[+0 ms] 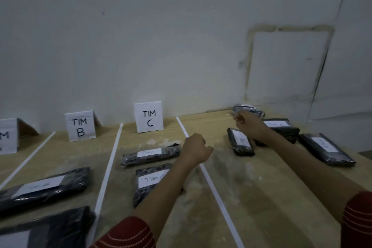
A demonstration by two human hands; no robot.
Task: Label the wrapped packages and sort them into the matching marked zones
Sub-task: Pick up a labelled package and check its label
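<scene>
Red sleeves (124,233) are framing the tabletop (251,187); the left hand (196,147) is hovering curled and empty over the tape line (213,187), while the right hand (249,125) is curling at the far package (251,109), grip unclear. A careless drag is probably threatening to jostle the stacked packages (281,130) beside it.

Black film-wrapped packages lie flat on the worktop (261,187), white labels up. Two "Tim C" packages (151,155) sit before the TIM C sign (149,118). Two zone-B packages (42,187) lie left. Unsorted packages (326,149) cluster right of the last tape line (209,183).
</scene>
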